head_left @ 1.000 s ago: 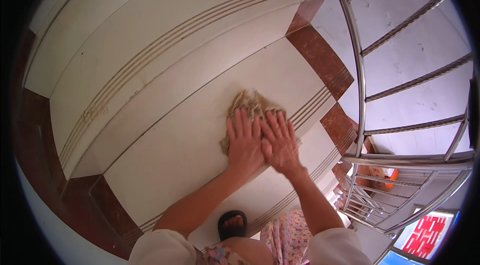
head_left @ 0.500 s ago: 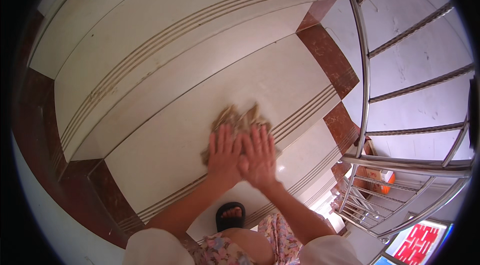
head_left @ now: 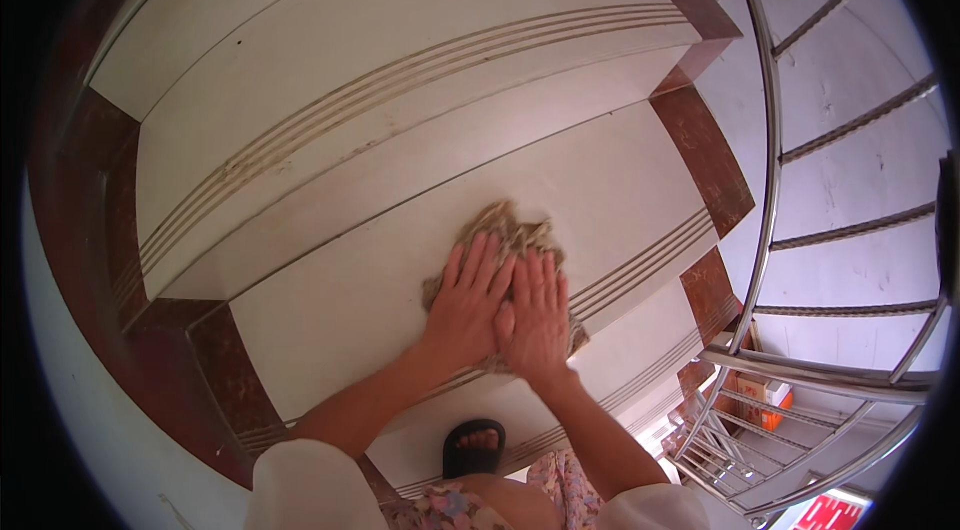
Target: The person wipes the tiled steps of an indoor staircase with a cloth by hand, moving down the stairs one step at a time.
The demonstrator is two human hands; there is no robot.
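A crumpled tan-brown cloth (head_left: 507,221) lies on a cream stair tread (head_left: 330,290), close to the grooved lines along its front edge. My left hand (head_left: 468,300) presses flat on the cloth with its fingers stretched forward. Beside it, almost touching, my right hand (head_left: 540,325) lies flat on the same cloth, fingers also extended. Both palms cover most of the cloth's middle; its folds stick out ahead of the fingertips and at both sides.
More cream steps with dark red-brown borders (head_left: 700,145) rise ahead. A metal railing (head_left: 768,160) with twisted bars runs along the right. My foot in a black slipper (head_left: 474,445) stands on a lower step. Past the railing sits an orange and white box (head_left: 775,400).
The view has shifted a little, so the stairs sit lower and further right. Both hands remain flat on the cloth, whose folds have bunched differently.
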